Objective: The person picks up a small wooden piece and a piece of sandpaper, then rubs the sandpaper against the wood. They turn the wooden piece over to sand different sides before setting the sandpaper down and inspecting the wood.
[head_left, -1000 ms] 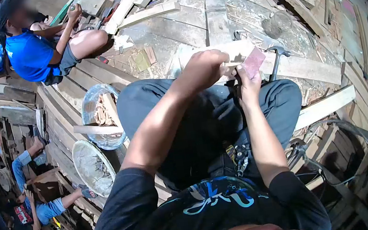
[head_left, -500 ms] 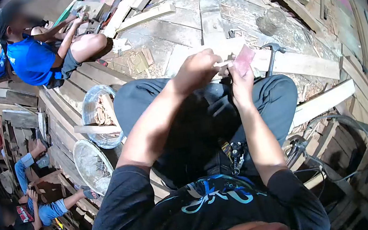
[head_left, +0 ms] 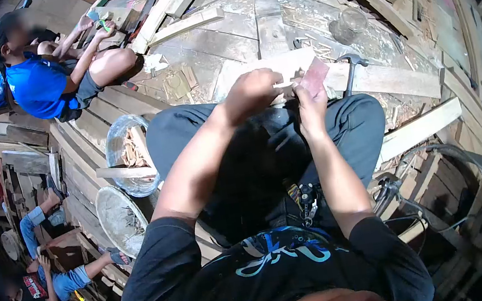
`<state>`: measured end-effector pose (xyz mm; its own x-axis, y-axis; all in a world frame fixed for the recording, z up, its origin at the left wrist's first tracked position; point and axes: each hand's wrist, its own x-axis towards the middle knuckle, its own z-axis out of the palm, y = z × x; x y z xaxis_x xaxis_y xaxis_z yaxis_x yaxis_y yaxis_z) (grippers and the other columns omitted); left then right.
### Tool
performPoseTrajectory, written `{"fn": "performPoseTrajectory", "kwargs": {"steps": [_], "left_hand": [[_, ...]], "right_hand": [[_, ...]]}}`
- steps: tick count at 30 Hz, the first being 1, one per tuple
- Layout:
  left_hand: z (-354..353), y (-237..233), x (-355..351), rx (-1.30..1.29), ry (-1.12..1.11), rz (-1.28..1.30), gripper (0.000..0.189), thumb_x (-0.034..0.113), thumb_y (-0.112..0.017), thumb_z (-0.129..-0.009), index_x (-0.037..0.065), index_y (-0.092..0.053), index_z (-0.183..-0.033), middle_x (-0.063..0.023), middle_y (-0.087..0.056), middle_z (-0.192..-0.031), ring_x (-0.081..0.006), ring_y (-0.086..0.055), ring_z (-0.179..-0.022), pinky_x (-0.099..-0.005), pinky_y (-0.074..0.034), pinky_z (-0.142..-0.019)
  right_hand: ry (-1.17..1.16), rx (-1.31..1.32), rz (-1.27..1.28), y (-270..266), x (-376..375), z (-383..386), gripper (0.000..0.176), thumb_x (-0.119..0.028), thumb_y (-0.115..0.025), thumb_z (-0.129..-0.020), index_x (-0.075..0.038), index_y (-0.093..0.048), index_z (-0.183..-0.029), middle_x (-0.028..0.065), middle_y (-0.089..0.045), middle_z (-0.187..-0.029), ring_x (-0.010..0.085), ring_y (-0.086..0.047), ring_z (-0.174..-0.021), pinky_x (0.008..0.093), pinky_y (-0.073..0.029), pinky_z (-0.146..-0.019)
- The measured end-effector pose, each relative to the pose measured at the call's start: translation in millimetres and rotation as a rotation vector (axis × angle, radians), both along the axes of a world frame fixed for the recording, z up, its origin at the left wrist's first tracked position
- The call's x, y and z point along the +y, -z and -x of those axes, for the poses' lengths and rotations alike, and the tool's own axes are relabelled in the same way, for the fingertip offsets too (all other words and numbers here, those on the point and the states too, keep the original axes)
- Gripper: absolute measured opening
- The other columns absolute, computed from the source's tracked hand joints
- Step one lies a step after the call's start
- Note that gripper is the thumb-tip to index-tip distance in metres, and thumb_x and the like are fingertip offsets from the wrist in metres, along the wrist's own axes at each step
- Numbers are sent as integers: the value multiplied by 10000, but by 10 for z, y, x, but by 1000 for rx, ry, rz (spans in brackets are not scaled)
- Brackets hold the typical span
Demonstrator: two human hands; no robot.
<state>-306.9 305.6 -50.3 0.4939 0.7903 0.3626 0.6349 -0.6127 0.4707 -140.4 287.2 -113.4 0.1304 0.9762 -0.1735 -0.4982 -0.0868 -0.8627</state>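
Observation:
Both my hands are close together above my lap. My left hand [head_left: 253,94] is closed, its fingers pinching one end of a small pale wooden piece [head_left: 284,86] that reaches toward the other hand. My right hand [head_left: 311,107] is closed on a flat pinkish-red piece of sandpaper [head_left: 315,75], which sticks up past the thumb. The fingers hide part of the wooden piece, so its full shape cannot be made out. Beyond my right knee a claw hammer [head_left: 353,70] lies on a pale plank [head_left: 394,80].
Left of my knee stand a clear bucket [head_left: 112,145] with wood scraps and a grey basin [head_left: 110,206]. Planks [head_left: 186,26] and shavings cover much of the floor ahead. A co-worker in blue [head_left: 37,83] sits at upper left; another person [head_left: 47,285] sits at lower left.
My hands have shifted slightly left in view, and the sandpaper leans a little more to the right. The co-worker's hands have moved, with something green now showing at them.

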Motion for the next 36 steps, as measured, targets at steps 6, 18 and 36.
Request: {"fn": "performPoseTrajectory", "kwargs": {"steps": [6, 18, 36], "left_hand": [[-7, -9, -6, -26, -37, 74, 186, 213, -635, -843, 32, -629, -884, -208, -636, -841, -406, -619, -860, -468, -496, -758], [-18, 3, 14, -41, -4, 43, 175, 210, -616, -851, 37, -594, -826, -200, -618, -795, -412, -609, -789, -480, -492, -681], [505, -485, 222, -1248, -790, 310, 152, 139, -555, -980, -2, -612, -973, -47, -624, -833, -69, -476, -612, -227, -412, -565]], "right_hand": [[22, -39, 4, 10, 11, 13, 299, -6, -661, -858, 15, -575, -1144, 53, -650, -994, 125, -614, -899, 267, -484, -813], [6, 38, 24, -78, -16, 23, 301, 32, -625, -856, 13, -555, -1148, 44, -625, -971, 122, -596, -855, 262, -483, -767], [-4, 105, 49, -2, 19, 4, 273, -214, -484, -1009, 26, -535, -1129, 112, -632, -866, 153, -580, -716, 311, -494, -676]]}}
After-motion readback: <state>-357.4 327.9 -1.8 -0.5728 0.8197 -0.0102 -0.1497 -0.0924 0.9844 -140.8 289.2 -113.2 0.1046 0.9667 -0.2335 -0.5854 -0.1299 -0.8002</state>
